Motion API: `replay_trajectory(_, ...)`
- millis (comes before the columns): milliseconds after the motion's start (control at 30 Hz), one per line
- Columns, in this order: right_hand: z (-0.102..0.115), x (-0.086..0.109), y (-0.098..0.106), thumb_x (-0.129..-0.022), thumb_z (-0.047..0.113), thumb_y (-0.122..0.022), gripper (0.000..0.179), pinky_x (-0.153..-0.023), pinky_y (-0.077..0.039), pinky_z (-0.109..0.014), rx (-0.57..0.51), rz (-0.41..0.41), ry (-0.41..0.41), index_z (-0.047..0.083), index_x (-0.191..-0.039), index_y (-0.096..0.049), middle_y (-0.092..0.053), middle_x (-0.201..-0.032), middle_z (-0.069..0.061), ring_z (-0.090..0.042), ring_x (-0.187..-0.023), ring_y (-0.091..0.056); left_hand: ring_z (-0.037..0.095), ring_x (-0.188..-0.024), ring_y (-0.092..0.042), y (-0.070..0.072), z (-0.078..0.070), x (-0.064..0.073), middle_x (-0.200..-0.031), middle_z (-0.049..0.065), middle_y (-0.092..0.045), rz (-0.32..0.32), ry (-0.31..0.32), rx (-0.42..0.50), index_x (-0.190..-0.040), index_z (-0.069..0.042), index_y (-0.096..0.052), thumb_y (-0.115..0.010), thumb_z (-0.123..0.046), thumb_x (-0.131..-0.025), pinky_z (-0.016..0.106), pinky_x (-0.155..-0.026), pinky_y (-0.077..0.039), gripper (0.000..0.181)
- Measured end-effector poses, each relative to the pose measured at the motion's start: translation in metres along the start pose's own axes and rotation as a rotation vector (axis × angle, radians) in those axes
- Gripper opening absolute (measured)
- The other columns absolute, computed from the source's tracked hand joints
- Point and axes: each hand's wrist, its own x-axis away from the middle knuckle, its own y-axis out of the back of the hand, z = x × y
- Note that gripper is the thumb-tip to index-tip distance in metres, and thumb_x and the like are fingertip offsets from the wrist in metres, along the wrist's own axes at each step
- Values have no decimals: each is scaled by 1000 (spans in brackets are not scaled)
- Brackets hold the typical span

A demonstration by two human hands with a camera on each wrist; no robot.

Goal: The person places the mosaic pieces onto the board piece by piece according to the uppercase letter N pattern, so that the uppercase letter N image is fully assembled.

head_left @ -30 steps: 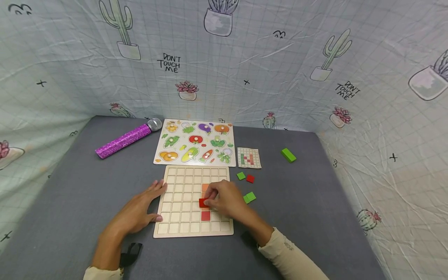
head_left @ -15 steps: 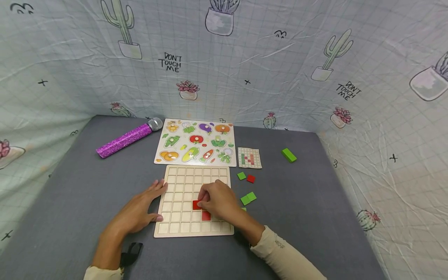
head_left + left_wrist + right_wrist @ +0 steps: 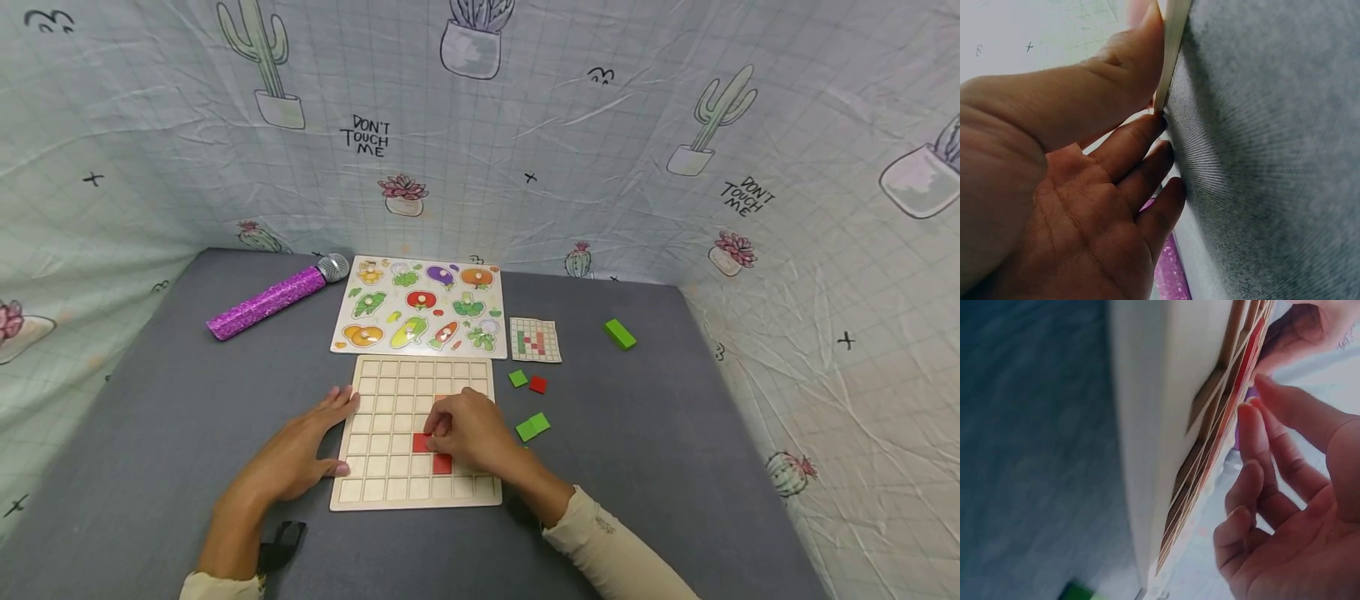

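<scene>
A wooden grid board (image 3: pixel 382 490) lies flat on the grey table. My left hand (image 3: pixel 303 446) rests along its left edge, fingers spread, with thumb and fingertips touching the rim; the left wrist view shows the thumb (image 3: pixel 1125 56) against that edge. My right hand (image 3: pixel 476 429) is over the board's right half, fingertips just beside a red tile (image 3: pixel 421 442) that lies in a cell. The right wrist view shows bent fingers (image 3: pixel 1254 434) with no tile visible between them. Another red tile (image 3: pixel 442 464) sits one row nearer. An orange tile (image 3: pixel 441 399) is partly hidden behind the hand.
Green tiles (image 3: pixel 533 427), another green tile (image 3: pixel 518 378) and a red tile (image 3: pixel 537 384) lie right of the board. A pattern card (image 3: pixel 551 337), a vegetable puzzle (image 3: pixel 341 337) and a purple microphone (image 3: pixel 266 308) are behind. A green block (image 3: pixel 620 334) lies far right.
My right hand has moved left with the red tile, which went from a pinch above the board to lying in a cell. My left hand has stayed in place.
</scene>
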Motion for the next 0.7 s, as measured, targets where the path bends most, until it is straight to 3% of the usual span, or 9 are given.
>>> replay_trajectory(267, -14, 6, 17, -83, 15, -93, 16, -69, -45, -23, -105, -7, 33, 18, -91, -80, -74, -80, 11, -18, -82, -60, 47, -161, -26, -1, 1, 0, -175, 18, -28, 6, 7, -8, -164, -5, -40, -91, -15, -81, 70, -121, -33, 98)
replay_trajectory(500, -32, 12, 32, -86, 10, -89, 15, -71, -49, -24, -114, -53, 17, 14, -97, -81, -75, -85, 7, -14, -81, -61, 47, -161, -27, -2, 1, 0, -175, 18, -29, 0, 3, -11, -163, -4, -41, -91, -15, -80, 70, -121, -32, 97)
replay_trajectory(700, -50, 16, 44, -85, 9, -90, 16, -69, -47, -24, -108, -103, 5, 13, -98, -81, -73, -84, 8, -20, -78, -63, 47, -161, -27, -2, 1, 0, -175, 18, -28, -1, -4, -7, -163, -5, -40, -90, -15, -81, 71, -120, -32, 97)
